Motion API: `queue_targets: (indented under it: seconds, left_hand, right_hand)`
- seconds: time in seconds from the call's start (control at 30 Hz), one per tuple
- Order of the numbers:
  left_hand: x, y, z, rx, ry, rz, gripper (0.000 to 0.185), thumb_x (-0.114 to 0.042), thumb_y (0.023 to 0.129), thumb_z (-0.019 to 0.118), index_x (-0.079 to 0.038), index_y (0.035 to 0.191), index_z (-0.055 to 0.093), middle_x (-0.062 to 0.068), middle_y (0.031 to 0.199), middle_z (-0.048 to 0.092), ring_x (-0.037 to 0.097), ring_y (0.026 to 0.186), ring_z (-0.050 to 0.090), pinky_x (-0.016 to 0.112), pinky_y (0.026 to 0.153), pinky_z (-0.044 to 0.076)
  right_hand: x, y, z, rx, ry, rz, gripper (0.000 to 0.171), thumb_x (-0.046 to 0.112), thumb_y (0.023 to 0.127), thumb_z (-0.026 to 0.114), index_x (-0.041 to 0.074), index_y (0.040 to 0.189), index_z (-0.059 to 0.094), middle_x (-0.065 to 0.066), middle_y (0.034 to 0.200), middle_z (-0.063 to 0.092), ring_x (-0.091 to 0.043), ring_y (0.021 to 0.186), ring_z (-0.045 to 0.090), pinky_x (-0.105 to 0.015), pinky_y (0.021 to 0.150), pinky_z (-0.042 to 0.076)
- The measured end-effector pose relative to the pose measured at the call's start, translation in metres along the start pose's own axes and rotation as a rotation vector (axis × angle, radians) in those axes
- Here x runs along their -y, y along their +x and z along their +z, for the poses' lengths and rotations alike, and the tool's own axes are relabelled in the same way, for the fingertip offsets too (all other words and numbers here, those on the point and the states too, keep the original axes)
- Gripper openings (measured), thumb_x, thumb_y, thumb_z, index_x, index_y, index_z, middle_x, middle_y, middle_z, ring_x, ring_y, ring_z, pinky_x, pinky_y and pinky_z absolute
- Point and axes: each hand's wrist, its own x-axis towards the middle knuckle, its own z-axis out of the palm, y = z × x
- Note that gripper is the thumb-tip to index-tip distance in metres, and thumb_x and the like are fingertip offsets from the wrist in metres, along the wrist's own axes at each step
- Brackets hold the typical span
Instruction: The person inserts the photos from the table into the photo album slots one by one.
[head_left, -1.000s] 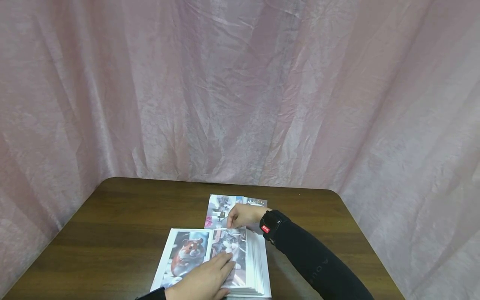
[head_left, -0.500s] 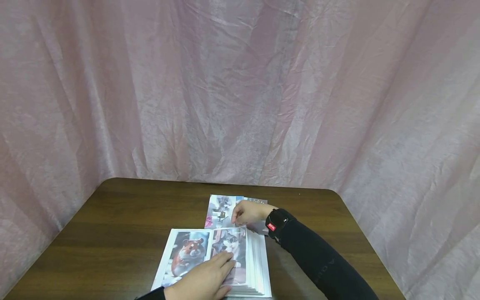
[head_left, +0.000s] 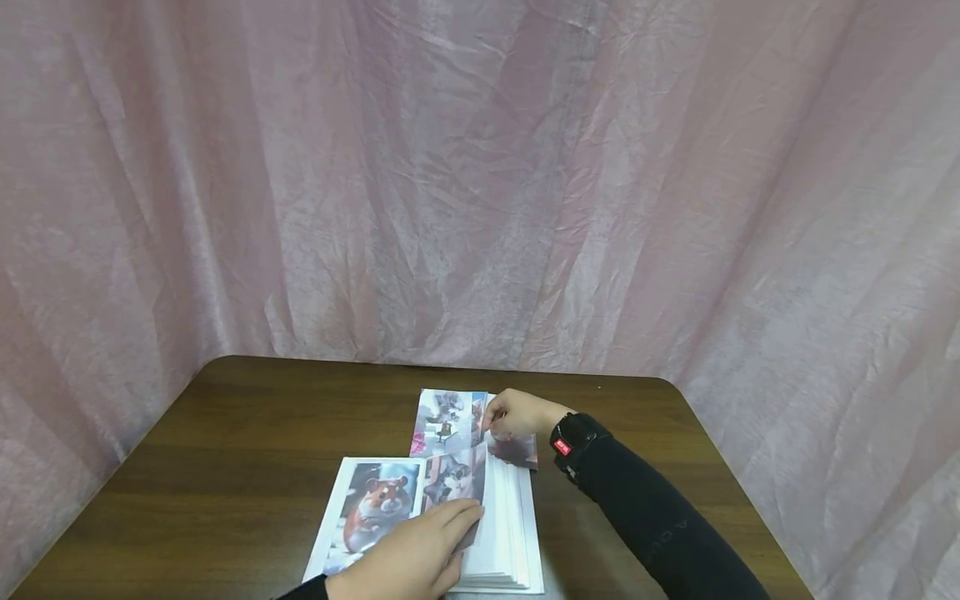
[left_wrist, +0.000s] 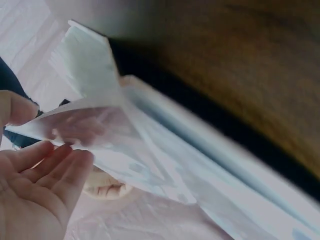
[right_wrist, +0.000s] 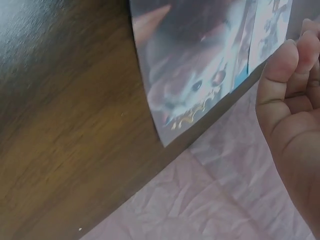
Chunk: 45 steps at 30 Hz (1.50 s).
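Observation:
An open photo album (head_left: 517,533) lies near the front of the table, a hamster photo (head_left: 375,510) on its left side. My left hand (head_left: 416,550) pinches the right edge of an album page (head_left: 452,477) with a grey cat photo in its clear sleeve. In the left wrist view that page (left_wrist: 135,160) runs between thumb and fingers, bent up from the stack below. My right hand (head_left: 522,412), fingers loosely curled, hovers just beyond the page's far corner, above the loose photos (head_left: 437,421). In the right wrist view nothing shows between its fingers (right_wrist: 281,62).
A brown wooden table (head_left: 300,417) with rounded far corners carries everything. Behind it hangs a pink velvet curtain (head_left: 480,183). The loose photos, one a dark animal print (head_left: 516,450), lie directly behind the album and overlap one another.
My right hand has moved from the cat page's top edge up and to the right. My left hand has shifted slightly right, and the page's right edge has lifted and bent leftward.

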Motion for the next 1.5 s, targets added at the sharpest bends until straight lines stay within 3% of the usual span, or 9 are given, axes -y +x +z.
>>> queue_targets:
  seconds: [0.2,0.37,0.53,0.67,0.83,0.9,1.07,1.33,1.5]
  left_hand:
    - [0.005,-0.004,-0.01,-0.15,-0.018,0.009,0.056,-0.012,0.089,0.064,-0.002,0.142,0.051,0.01,0.142,0.055,0.019,0.124,0.058,0.033,0.095,0.053]
    - [0.008,-0.013,-0.025,-0.145,-0.066,-0.088,0.053,-0.012,0.092,0.062,-0.004,0.143,0.051,0.008,0.146,0.051,0.011,0.105,0.064,0.025,0.08,0.055]
    - [0.017,-0.026,-0.035,-0.174,-0.006,-0.164,0.052,-0.01,0.089,0.064,-0.002,0.139,0.056,0.008,0.147,0.051,0.008,0.094,0.062,0.024,0.075,0.054]
    - [0.025,-0.038,-0.04,-0.239,0.047,-0.173,0.051,-0.006,0.083,0.068,0.001,0.133,0.06,0.008,0.145,0.053,0.0,0.074,0.051,0.015,0.062,0.044]
    - [0.035,-0.051,-0.047,-0.294,0.088,-0.143,0.043,0.0,0.079,0.069,0.006,0.122,0.066,0.013,0.139,0.058,-0.002,0.064,0.043,0.01,0.056,0.039]
    - [0.038,-0.054,-0.049,-0.298,0.11,-0.144,0.039,0.002,0.078,0.07,0.006,0.116,0.069,0.015,0.135,0.06,0.0,0.069,0.052,0.011,0.058,0.044]
    - [0.045,-0.061,-0.053,-0.263,0.145,-0.204,0.028,0.002,0.078,0.072,0.005,0.106,0.073,0.017,0.126,0.065,0.023,0.097,0.07,0.025,0.072,0.058]
    - [0.051,-0.069,-0.047,-0.078,0.139,-0.33,0.032,-0.004,0.082,0.073,0.002,0.113,0.07,0.02,0.127,0.063,0.035,0.111,0.066,0.045,0.087,0.056]
    - [0.054,-0.073,-0.04,0.047,0.138,-0.366,0.037,-0.013,0.081,0.08,0.002,0.113,0.07,0.025,0.127,0.061,0.04,0.112,0.063,0.051,0.089,0.054]
  right_hand:
    - [-0.004,-0.006,-0.009,-0.035,-0.015,-0.004,0.012,-0.002,0.092,0.063,-0.003,0.101,0.071,-0.015,0.097,0.069,-0.019,0.078,0.06,-0.027,0.067,0.052]
    - [-0.013,-0.007,-0.014,-0.066,-0.014,0.009,0.011,-0.002,0.092,0.064,-0.003,0.1,0.071,-0.015,0.105,0.07,-0.016,0.079,0.059,-0.027,0.068,0.052]
    - [-0.021,-0.01,-0.019,-0.074,0.005,0.024,0.011,-0.003,0.094,0.061,-0.005,0.1,0.071,-0.021,0.1,0.069,-0.033,0.08,0.064,-0.039,0.07,0.056]
    - [-0.026,-0.012,-0.023,-0.081,0.023,0.042,0.012,-0.002,0.095,0.061,-0.006,0.101,0.07,-0.024,0.099,0.069,-0.041,0.089,0.066,-0.05,0.078,0.057]
    - [-0.028,-0.013,-0.025,-0.094,0.035,0.075,0.012,-0.002,0.095,0.061,-0.006,0.103,0.069,-0.022,0.102,0.069,-0.042,0.094,0.066,-0.046,0.082,0.058]
    - [-0.028,-0.014,-0.026,-0.098,0.031,0.088,0.012,-0.001,0.095,0.061,-0.005,0.104,0.069,-0.021,0.102,0.068,-0.042,0.095,0.066,-0.042,0.08,0.058]
    - [-0.028,-0.017,-0.031,-0.112,0.015,0.109,0.012,0.0,0.096,0.062,-0.002,0.103,0.07,-0.018,0.109,0.068,-0.039,0.098,0.066,-0.037,0.08,0.057]
    - [-0.028,-0.019,-0.04,-0.161,-0.064,0.126,0.01,0.003,0.096,0.063,0.007,0.098,0.072,-0.009,0.1,0.071,-0.021,0.082,0.066,-0.033,0.072,0.055]
    - [-0.031,-0.017,-0.039,-0.173,-0.082,0.141,0.015,0.007,0.096,0.065,0.004,0.109,0.07,-0.012,0.105,0.069,-0.024,0.095,0.066,-0.039,0.084,0.055]
